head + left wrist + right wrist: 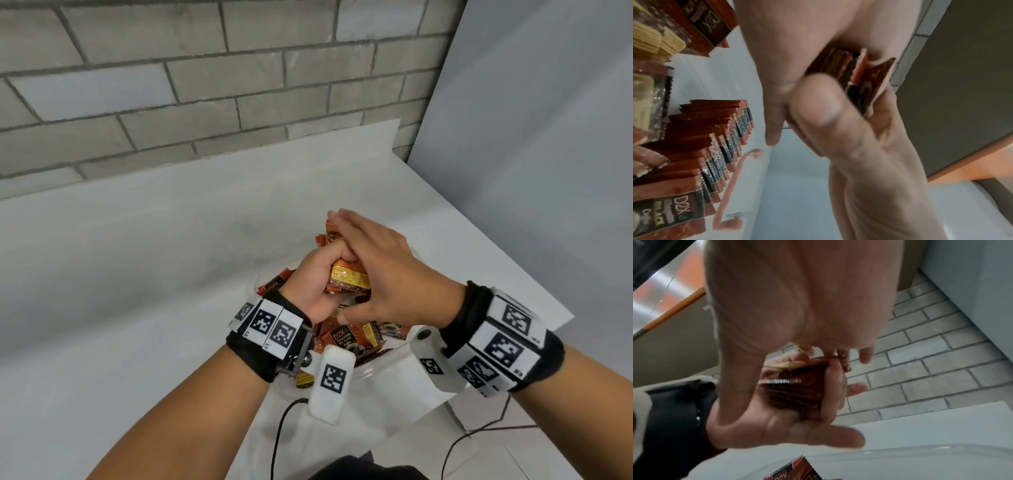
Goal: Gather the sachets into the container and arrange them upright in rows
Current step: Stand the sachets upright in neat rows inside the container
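**Bundle of sachets held above the container**

Your left hand (313, 281) grips a bundle of sachets (347, 275) over the clear container (387, 365); your right hand (373, 270) lies flat against it, fingers straight. The sachets are probably light, thin and slippery, so squeeze the flat faces. A neat row (719, 144) stands inside already. The hands hide the bundle's count.

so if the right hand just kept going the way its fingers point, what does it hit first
Probably the bundle of sachets gripped in the left hand. The right hand lies flat against it already, fingers aimed up and left. Beyond the bundle only bare white table shows; depth is unclear.
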Tool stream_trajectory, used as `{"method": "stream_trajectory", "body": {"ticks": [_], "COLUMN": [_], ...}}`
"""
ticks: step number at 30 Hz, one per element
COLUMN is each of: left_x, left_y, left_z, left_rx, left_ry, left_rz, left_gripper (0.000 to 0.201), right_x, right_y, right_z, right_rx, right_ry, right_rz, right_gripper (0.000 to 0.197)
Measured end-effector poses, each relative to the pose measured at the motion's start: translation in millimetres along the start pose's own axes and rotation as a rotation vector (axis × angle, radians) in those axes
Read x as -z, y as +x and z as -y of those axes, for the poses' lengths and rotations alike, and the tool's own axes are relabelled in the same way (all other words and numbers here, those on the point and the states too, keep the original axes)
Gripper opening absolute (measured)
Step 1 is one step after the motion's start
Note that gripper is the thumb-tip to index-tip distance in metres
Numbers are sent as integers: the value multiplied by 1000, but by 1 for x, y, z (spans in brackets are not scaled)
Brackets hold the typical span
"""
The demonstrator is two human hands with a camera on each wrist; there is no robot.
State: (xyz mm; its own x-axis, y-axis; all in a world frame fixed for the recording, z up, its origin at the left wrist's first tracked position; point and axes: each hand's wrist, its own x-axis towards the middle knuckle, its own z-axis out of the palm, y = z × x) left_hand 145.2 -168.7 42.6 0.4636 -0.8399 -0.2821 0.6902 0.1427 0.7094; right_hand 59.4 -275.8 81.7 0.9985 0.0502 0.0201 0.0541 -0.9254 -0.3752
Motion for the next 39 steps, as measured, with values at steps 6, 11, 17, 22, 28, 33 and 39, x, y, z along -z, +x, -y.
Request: {"method": "stream_trajectory", "body": {"ticks": [6,11,17,22,28,33,39], "left_x": [9,8,8,10,14,34,93], "left_y": [1,4,3,4,-1,-9,-39], "left_z": [0,-1,-2,-5,-7,-25,-54], "left_rx": [-57,-77,-90,-100,-93,-154,-187], "left_ry": [-55,56,82,141,127,90,123], "left_rz": [145,141,140,105,148,70,-153], "left_gripper": [32,69,73,78,60,80,80], "right_x": [1,6,6,3,-1,10,-12], "right_y": [7,7,13,15,17,13,28], "right_z": [-4,-1,-4,-4,0,10,-4], "right_rx": [-41,-12,-25,-24,-51,-242,-538], "right_ry": [87,245,353,311,262,560,253], "right_rz": [-28,-8,-7,-11,33,14,348], "right_gripper": [117,118,118,115,120,103,47]}}
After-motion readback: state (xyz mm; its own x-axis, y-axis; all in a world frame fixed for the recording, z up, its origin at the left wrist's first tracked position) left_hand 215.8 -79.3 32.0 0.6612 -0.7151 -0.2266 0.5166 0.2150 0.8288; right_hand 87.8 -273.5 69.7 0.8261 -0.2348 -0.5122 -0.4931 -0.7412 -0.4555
